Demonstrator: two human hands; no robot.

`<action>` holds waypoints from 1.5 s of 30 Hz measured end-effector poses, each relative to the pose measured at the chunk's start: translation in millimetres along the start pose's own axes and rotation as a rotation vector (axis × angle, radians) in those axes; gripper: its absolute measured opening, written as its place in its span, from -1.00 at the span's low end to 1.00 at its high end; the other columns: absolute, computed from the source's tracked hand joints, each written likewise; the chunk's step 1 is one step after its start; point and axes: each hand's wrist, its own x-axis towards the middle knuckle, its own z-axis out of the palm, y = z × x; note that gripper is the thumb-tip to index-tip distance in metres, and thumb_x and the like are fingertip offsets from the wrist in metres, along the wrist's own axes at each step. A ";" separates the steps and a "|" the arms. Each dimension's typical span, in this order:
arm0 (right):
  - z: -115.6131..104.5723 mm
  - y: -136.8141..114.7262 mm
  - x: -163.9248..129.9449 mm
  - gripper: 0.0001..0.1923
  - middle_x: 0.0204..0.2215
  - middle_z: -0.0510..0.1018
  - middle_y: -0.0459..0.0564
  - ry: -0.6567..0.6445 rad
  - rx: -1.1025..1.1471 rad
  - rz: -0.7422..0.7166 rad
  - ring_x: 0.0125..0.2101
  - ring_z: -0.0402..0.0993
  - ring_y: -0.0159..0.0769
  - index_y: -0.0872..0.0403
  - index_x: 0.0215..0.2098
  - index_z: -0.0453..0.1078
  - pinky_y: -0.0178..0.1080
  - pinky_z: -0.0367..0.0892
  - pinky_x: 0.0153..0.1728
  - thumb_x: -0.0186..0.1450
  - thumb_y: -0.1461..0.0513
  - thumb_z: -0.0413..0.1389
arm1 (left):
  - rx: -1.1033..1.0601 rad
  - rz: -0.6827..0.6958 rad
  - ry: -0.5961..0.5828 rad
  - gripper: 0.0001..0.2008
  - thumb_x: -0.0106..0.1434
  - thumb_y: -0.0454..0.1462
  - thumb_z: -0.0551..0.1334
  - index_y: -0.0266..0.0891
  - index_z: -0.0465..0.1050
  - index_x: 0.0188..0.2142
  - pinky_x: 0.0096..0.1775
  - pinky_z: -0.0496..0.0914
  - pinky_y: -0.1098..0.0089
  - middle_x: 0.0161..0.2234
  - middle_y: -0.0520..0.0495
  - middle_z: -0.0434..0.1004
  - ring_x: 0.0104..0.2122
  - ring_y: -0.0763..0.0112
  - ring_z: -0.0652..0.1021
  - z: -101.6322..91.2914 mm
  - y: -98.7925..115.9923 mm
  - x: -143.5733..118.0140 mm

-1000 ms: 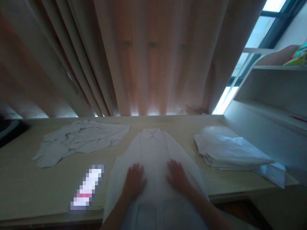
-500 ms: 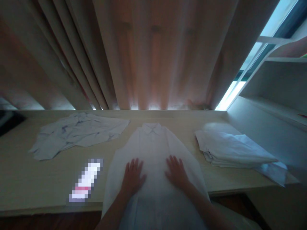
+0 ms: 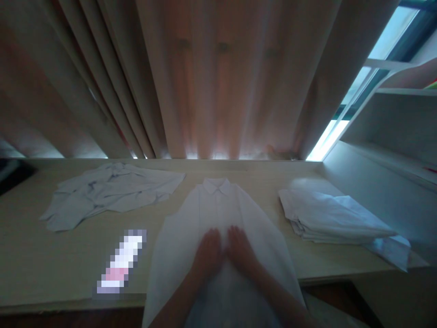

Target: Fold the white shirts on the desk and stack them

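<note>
A white collared shirt [image 3: 218, 205] lies flat on the wooden table [image 3: 51, 255], collar away from me, its lower part hanging over the near edge. My left hand [image 3: 208, 255] and my right hand [image 3: 241, 248] press flat on the middle of the shirt, side by side and almost touching. Both palms face down with fingers extended toward the collar. Neither hand holds anything.
A crumpled pale shirt [image 3: 109, 191] lies at the left. A stack of folded white garments [image 3: 334, 216] sits at the right. A blurred-out patch [image 3: 121, 262] lies near the front edge. Curtains [image 3: 211, 77] hang behind the table; a white shelf unit [image 3: 392, 132] stands at right.
Both hands have slid inward from apart on the shirt to meet at its centre line. The shirt itself has stayed in place.
</note>
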 end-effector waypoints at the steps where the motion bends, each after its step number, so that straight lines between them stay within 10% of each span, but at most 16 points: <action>1: 1.9 -3.6 3.4 -0.45 0.22 0.14 0.26 -0.012 0.012 -0.003 0.23 -0.01 -0.05 0.28 0.22 0.12 0.02 -0.04 0.21 0.30 0.20 -0.10 | -0.006 -0.004 0.003 -0.46 0.28 -0.17 -0.05 -0.35 0.08 0.21 0.16 0.17 0.07 0.20 -0.31 0.19 0.21 0.10 0.21 4.0 3.7 2.3; 31: -1.0 -12.6 -3.4 -0.52 0.21 0.18 0.17 0.057 0.089 0.007 0.24 -0.01 -0.11 0.14 0.16 0.19 -0.01 -0.06 0.21 0.30 0.17 -0.06 | -0.009 -0.028 -0.107 -0.53 0.28 -0.18 -0.03 -0.24 0.19 0.16 0.19 0.08 0.06 0.21 -0.24 0.19 0.22 0.10 0.18 -20.4 4.3 3.7; 45: -43.6 -23.3 -64.4 -0.66 0.12 0.31 0.17 -0.165 0.113 -0.079 0.15 0.17 -0.14 0.13 -0.02 0.35 -0.11 0.05 0.16 0.24 0.29 -0.02 | -0.006 -0.009 -0.349 -0.51 0.21 -0.33 0.00 -0.19 0.20 0.15 0.16 0.09 -0.05 0.19 -0.28 0.22 0.20 0.06 0.22 -54.5 3.3 -66.3</action>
